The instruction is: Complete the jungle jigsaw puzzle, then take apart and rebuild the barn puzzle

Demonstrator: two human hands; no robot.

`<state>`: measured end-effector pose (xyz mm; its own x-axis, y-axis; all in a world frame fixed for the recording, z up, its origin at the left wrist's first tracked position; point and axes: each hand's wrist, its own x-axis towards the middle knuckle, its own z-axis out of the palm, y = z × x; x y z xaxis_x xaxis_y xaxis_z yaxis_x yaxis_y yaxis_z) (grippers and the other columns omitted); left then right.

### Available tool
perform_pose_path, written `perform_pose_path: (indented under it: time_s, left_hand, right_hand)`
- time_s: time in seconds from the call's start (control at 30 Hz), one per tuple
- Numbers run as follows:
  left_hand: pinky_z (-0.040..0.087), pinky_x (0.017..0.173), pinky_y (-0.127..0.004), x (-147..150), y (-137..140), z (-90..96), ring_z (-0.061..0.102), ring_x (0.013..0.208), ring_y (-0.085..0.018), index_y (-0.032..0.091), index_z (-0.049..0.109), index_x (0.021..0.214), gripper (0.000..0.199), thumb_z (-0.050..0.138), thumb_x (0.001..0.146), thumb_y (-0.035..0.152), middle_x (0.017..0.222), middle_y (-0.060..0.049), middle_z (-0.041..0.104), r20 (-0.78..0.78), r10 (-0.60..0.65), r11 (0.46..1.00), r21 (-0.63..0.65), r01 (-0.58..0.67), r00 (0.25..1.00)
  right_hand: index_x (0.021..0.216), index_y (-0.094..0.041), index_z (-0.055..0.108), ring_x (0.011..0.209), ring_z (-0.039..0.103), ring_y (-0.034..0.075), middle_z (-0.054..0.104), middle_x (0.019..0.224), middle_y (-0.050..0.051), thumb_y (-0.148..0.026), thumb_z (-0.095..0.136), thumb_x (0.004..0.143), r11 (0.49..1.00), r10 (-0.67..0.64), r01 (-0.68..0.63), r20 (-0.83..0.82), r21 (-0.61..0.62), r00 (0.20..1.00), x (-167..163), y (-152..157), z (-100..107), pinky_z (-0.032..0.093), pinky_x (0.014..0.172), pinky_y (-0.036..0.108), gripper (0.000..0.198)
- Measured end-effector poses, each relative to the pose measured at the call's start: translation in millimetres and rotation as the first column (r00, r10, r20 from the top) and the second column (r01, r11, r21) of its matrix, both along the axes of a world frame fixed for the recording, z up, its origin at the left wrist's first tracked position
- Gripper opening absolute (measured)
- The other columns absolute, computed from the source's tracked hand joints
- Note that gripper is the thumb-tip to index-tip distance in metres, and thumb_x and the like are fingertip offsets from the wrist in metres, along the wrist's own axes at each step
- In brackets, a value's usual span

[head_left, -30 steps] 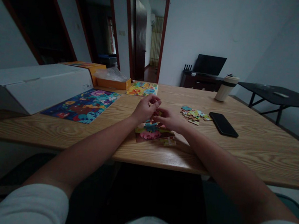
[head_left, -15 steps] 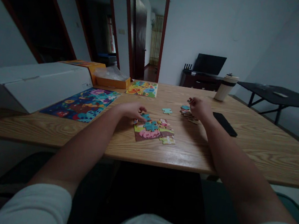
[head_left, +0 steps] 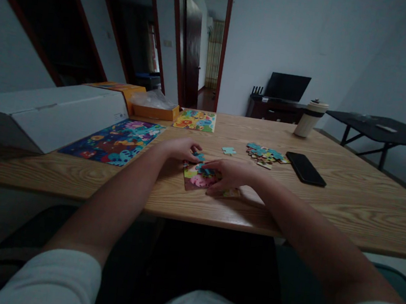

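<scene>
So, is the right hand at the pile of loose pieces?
No, the right hand is at the part-built puzzle, while the pile lies apart from it, farther back.

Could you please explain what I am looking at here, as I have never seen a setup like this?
Certainly. There is no machine here: a person is working with two bare hands. The view comes from one camera worn on the head, looking forward and down.

On the light-brown wood-grain table, the left hand and right hand are at a partly assembled, colourful jigsaw. To the right lie a mixed heap of loose jigsaw pieces and a flat black phone, with one light-blue jigsaw piece apart from the heap. A cream cup with a black band stands farther back. On the left are a long white box and a dark-blue illustrated sheet.

The fingers cover parts of the jigsaw, so I cannot tell whether either hand holds a piece.
</scene>
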<state>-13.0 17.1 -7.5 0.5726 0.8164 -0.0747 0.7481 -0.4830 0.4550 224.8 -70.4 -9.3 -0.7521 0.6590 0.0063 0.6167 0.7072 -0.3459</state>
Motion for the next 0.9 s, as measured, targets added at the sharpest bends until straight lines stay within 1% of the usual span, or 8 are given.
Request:
perform_pose_path:
  time_s: [0.1, 0.2, 0.3, 0.4, 0.5, 0.67, 0.8, 0.9]
  left_hand:
    - [0.044, 0.062, -0.021, 0, 0, 0.0, 0.067, 0.077, -0.018, 0.019, 0.068, 0.115, 0.058, 0.079, 0.062, 0.039, 0.101, -0.007, 0.072, 0.068, 0.051, 0.998, -0.038, -0.049, 0.996]
    - [0.044, 0.06, -0.021, 3, -5, 6.5, 0.067, 0.077, -0.018, 0.02, 0.066, 0.114, 0.047, 0.071, 0.07, 0.036, 0.099, -0.005, 0.072, 0.066, 0.055, 0.995, -0.086, -0.049, 0.996]
    - [0.042, 0.061, -0.021, 8, -9, 13.5, 0.065, 0.079, -0.017, 0.019, 0.069, 0.105, 0.031, 0.06, 0.079, 0.032, 0.098, -0.004, 0.072, 0.013, 0.062, 0.998, 0.0, -0.062, 0.998]
    - [0.038, 0.059, -0.023, 10, -6, 14.5, 0.06, 0.071, -0.017, 0.018, 0.07, 0.084, 0.021, 0.054, 0.083, 0.032, 0.084, -0.003, 0.07, -0.037, 0.048, 0.992, 0.117, -0.044, 0.998]
    - [0.033, 0.057, -0.024, 10, -1, 10.5, 0.053, 0.062, -0.016, 0.018, 0.065, 0.071, 0.022, 0.052, 0.083, 0.031, 0.071, -0.003, 0.065, -0.047, 0.06, 0.981, 0.185, -0.051, 0.997]
    - [0.029, 0.055, -0.026, 9, 2, 5.5, 0.047, 0.056, -0.016, 0.018, 0.059, 0.064, 0.023, 0.051, 0.082, 0.03, 0.064, -0.002, 0.059, -0.046, 0.069, 0.975, 0.216, -0.058, 0.997]
    - [0.028, 0.053, -0.025, 9, 2, 4.7, 0.045, 0.053, -0.014, 0.017, 0.059, 0.064, 0.025, 0.048, 0.084, 0.029, 0.062, -0.002, 0.058, -0.055, 0.086, 0.963, 0.259, -0.069, 0.995]
    - [0.031, 0.053, -0.024, 9, 2, 5.0, 0.05, 0.056, -0.014, 0.017, 0.067, 0.072, 0.02, 0.05, 0.081, 0.024, 0.068, -0.002, 0.065, 0.026, 0.102, 0.96, 0.259, -0.105, 0.994]
  right_hand:
    - [0.123, -0.028, 0.066, 0.082, 0.063, 0.022, 0.07, 0.103, 0.007, -0.066, 0.07, 0.068, 0.992, -0.11, 0.106, 0.068, 0.065, 0.992, 6, 4, -3, 0.041, 0.068, 0.027, 0.067]
    - [0.122, -0.028, 0.066, 0.071, 0.06, 0.018, 0.071, 0.097, 0.006, -0.06, 0.069, 0.072, 0.982, -0.141, 0.129, 0.082, 0.14, 0.987, 10, 8, -5, 0.037, 0.061, 0.026, 0.06]
    - [0.118, -0.025, 0.068, 0.061, 0.055, 0.015, 0.07, 0.086, 0.006, -0.055, 0.061, 0.08, 0.976, -0.138, 0.121, 0.081, 0.183, 0.987, 9, 7, -4, 0.032, 0.057, 0.026, 0.049]
    - [0.106, -0.021, 0.072, 0.059, 0.051, 0.014, 0.069, 0.081, 0.008, -0.044, 0.045, 0.091, 0.954, -0.157, 0.133, 0.072, 0.267, 0.985, 7, 7, -2, 0.028, 0.056, 0.027, 0.038]
    - [0.105, -0.02, 0.072, 0.061, 0.052, 0.015, 0.069, 0.082, 0.009, -0.035, 0.046, 0.089, 0.93, -0.201, 0.163, 0.083, 0.33, 0.976, 8, 11, -2, 0.027, 0.056, 0.027, 0.034]
    - [0.115, -0.023, 0.069, 0.063, 0.054, 0.014, 0.069, 0.085, 0.007, -0.033, 0.055, 0.084, 0.94, -0.237, 0.211, 0.069, 0.27, 0.969, 12, 17, -6, 0.029, 0.056, 0.025, 0.035]
    - [0.103, -0.02, 0.069, 0.06, 0.051, 0.011, 0.068, 0.083, 0.005, -0.026, 0.054, 0.084, 0.939, -0.277, 0.27, 0.002, 0.212, 0.961, 15, 17, -6, 0.028, 0.055, 0.024, 0.026]
    - [0.095, -0.018, 0.068, 0.055, 0.046, 0.01, 0.065, 0.074, 0.004, -0.025, 0.053, 0.084, 0.941, -0.28, 0.282, -0.041, 0.186, 0.959, 19, 17, -4, 0.027, 0.054, 0.024, 0.02]
